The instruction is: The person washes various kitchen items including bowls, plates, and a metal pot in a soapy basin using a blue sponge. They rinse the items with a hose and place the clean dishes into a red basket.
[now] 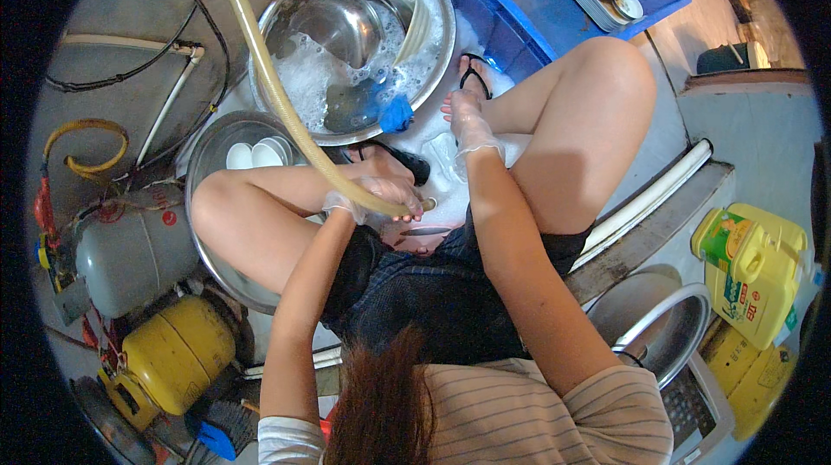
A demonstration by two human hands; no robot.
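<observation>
My left hand [391, 194], in a clear plastic glove, grips a pale yellow hose [305, 138] close to its end. The hose mouth points right, over white foam [448, 189] between my legs. My right hand [466, 113], also gloved, is beside my foot in a black flip-flop, between the large metal basin and the blue crate. Its palm is hidden, so I cannot tell whether it holds anything. In the large metal basin [449, 43] are suds, a metal bowl [344, 20] and pale dishes [413, 30]. A blue cloth [396, 114] hangs over its rim.
A second metal basin [195, 218] with white bowls [266, 155] stands left. The blue crate [500, 7] holds chopsticks, stacked plates [587, 1] and a metal bowl. Gas cylinders, one grey [133, 251] and one yellow [178, 355], lie left. Yellow jugs [746, 283] stand right.
</observation>
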